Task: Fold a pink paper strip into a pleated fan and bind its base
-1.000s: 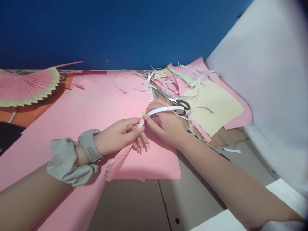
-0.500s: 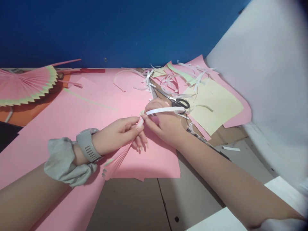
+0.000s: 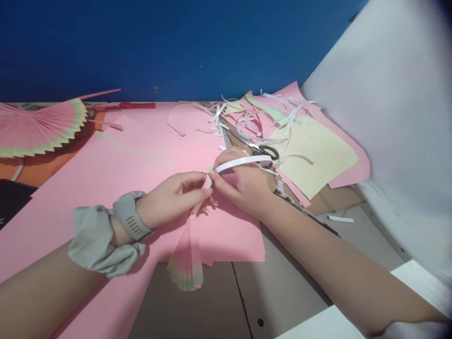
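My left hand [image 3: 176, 197] pinches the narrow top of a small pleated pink paper fan [image 3: 187, 261], whose green-edged pleats hang down towards me. A grey watch [image 3: 130, 215] and a grey scrunchie [image 3: 95, 240] sit on that wrist. My right hand [image 3: 243, 186] is closed just right of the pinch, fingertips touching the fan's top, and it holds a white paper strip [image 3: 243, 162] that curves off to the right. Both hands hover over a large pink paper sheet [image 3: 106, 179].
Scissors [image 3: 259, 149] lie behind my right hand among several white and pink paper scraps [image 3: 254, 115]. A pale yellow sheet [image 3: 314, 157] lies at the right. A finished pleated fan [image 3: 38, 127] rests at the far left. A blue wall [image 3: 176, 47] stands behind, and a white sheet [image 3: 388, 117] rises at the right.
The small fan has swung from slanting down-left to hanging straight down, its pleats now spread and facing me. My left fingers have curled in tighter. The right hand has hardly moved.
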`<act>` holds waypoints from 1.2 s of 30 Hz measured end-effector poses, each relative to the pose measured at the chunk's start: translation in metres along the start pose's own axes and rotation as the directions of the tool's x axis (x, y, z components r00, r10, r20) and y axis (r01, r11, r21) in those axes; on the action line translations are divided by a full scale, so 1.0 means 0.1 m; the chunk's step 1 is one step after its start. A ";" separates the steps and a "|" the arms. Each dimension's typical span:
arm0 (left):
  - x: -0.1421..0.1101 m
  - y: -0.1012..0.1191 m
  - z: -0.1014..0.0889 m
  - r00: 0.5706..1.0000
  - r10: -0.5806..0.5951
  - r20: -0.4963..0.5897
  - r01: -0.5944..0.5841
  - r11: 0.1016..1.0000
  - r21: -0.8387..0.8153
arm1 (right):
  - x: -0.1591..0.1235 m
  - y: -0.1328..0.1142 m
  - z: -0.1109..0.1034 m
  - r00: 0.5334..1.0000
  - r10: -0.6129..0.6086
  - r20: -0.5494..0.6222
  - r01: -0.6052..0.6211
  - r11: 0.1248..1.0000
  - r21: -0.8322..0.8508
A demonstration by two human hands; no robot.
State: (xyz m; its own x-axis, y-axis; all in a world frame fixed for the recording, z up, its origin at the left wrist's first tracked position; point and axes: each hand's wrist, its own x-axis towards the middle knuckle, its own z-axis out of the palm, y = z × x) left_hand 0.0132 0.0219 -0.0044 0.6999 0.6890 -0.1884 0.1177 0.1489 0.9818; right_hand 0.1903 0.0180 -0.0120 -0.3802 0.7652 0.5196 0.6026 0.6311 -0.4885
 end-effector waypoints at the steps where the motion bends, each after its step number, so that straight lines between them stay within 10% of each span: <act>1: 0.00 0.01 0.00 1.000 -0.016 -0.010 0.016 1.000 0.001 | 0.00 0.00 0.00 1.000 -0.020 0.010 0.020 1.000 0.021; 36: 0.01 -0.04 -0.01 0.999 0.034 -0.007 -0.033 0.998 0.047 | -0.01 0.01 -0.01 0.994 0.104 0.018 -0.099 0.976 -0.192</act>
State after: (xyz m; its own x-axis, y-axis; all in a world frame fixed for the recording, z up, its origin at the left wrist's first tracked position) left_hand 0.0127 0.0234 -0.0081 0.6983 0.6988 -0.1552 0.1273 0.0921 0.9876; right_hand 0.1919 0.0178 -0.0121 -0.3279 0.8287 0.4535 0.7604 0.5164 -0.3939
